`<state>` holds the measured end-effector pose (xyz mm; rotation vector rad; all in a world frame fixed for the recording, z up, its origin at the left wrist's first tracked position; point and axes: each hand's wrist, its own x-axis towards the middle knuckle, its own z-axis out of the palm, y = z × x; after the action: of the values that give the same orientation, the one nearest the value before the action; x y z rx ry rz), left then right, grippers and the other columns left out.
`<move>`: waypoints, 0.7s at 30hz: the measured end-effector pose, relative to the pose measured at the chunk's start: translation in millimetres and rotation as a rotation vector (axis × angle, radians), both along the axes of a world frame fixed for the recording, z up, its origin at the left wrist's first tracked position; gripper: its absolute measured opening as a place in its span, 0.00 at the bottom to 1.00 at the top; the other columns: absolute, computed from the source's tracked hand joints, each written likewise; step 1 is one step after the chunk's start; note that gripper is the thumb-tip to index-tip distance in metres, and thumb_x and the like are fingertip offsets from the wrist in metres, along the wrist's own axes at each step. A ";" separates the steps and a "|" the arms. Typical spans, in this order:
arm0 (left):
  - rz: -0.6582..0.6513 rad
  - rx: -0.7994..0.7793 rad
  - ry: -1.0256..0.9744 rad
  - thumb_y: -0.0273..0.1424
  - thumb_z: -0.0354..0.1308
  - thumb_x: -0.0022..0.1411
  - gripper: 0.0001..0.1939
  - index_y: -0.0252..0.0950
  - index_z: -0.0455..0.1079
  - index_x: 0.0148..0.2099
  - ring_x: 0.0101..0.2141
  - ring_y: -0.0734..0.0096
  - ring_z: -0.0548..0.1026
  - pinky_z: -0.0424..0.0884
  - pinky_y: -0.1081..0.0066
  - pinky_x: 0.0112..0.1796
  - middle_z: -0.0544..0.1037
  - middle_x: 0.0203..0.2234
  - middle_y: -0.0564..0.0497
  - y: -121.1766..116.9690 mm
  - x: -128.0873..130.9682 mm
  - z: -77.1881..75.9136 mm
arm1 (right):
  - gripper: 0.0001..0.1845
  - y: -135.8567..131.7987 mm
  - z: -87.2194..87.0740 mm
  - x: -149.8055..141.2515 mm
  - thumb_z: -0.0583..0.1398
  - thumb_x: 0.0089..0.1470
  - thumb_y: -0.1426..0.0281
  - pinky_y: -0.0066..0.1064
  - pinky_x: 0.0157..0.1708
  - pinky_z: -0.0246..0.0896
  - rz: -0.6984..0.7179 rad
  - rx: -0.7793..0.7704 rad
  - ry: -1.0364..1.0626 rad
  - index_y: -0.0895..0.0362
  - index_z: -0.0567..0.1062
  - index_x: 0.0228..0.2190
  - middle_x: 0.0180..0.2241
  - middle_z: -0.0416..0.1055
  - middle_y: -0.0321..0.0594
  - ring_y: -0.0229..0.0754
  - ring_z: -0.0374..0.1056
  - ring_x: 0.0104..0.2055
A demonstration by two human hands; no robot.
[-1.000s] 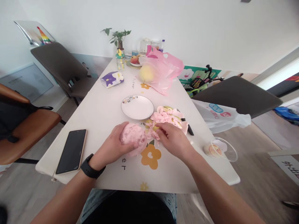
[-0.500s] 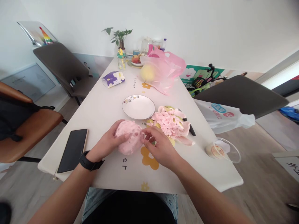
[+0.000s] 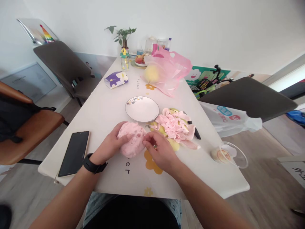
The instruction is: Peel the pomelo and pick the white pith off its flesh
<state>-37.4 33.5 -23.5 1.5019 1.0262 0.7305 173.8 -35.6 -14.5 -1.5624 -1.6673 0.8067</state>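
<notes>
My left hand [image 3: 113,141] is wrapped round the left side of a peeled pomelo [image 3: 132,144], a pinkish ball with patches of pale pith. At the pomelo's right side, the thumb and fingers of my right hand [image 3: 154,146] are pinched together on its pith. What exactly lies between those fingertips is mostly hidden. A heap of pink and yellow-green pomelo peel [image 3: 175,127] lies just beyond my right hand. The black handle of a knife [image 3: 197,133] sticks out from under the heap. Behind the pomelo sits a white plate [image 3: 142,109] with a cartoon rim, bare on top.
A phone [image 3: 73,153] lies at the left table edge, a clear plastic cup [image 3: 222,155] at the right. Further back are a tissue pack [image 3: 116,79], a pink plastic bag [image 3: 170,68] around a yellow fruit, and a lidded bottle [image 3: 124,60]. A white bag [image 3: 226,116] hangs beside the right chair.
My right hand has come left from the peel heap to the pomelo's right side and pinches there. The pomelo has shifted slightly left in my left hand and been turned a little.
</notes>
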 end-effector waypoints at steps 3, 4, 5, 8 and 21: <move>-0.004 -0.025 -0.047 0.48 0.59 0.60 0.33 0.41 0.61 0.63 0.55 0.50 0.72 0.69 0.55 0.55 0.73 0.57 0.45 0.1 -0.4 0.5 | 0.12 2.3 -3.0 -0.2 0.60 0.60 0.63 0.37 0.41 0.67 -0.049 -0.036 0.104 0.52 0.71 0.45 0.42 0.69 0.41 0.43 0.68 0.41; -0.007 -0.032 -0.056 0.48 0.60 0.60 0.33 0.41 0.61 0.63 0.55 0.50 0.72 0.69 0.55 0.55 0.73 0.57 0.45 0.4 -1.1 0.1 | 0.14 3.2 -3.1 0.1 0.60 0.60 0.63 0.37 0.41 0.68 -0.038 -0.030 0.108 0.52 0.71 0.47 0.42 0.69 0.42 0.43 0.67 0.42; -0.009 -0.037 -0.060 0.48 0.60 0.60 0.33 0.41 0.61 0.63 0.55 0.50 0.72 0.69 0.55 0.55 0.73 0.57 0.45 0.9 -2.1 -0.6 | 0.15 4.0 -2.6 0.6 0.60 0.60 0.63 0.37 0.41 0.67 -0.015 -0.023 0.103 0.52 0.71 0.48 0.42 0.68 0.42 0.43 0.67 0.42; -0.026 -0.055 -0.079 0.46 0.61 0.60 0.33 0.42 0.61 0.64 0.56 0.50 0.72 0.69 0.56 0.55 0.73 0.57 0.46 2.6 -5.7 -4.0 | 0.14 5.3 0.5 2.3 0.59 0.61 0.65 0.36 0.39 0.67 0.060 -0.029 0.097 0.51 0.70 0.49 0.38 0.67 0.39 0.42 0.66 0.39; -0.052 -0.068 -0.111 0.44 0.63 0.59 0.34 0.43 0.60 0.65 0.56 0.50 0.71 0.68 0.57 0.56 0.73 0.57 0.47 2.1 -7.9 -12.6 | 0.11 2.5 -3.5 7.9 0.62 0.59 0.64 0.35 0.37 0.62 0.111 -0.078 0.086 0.52 0.68 0.42 0.33 0.65 0.35 0.41 0.62 0.36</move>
<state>-45.3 35.6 -36.1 1.4089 0.9171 0.7272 181.7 -33.1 -18.0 -1.4758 -1.6892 0.9932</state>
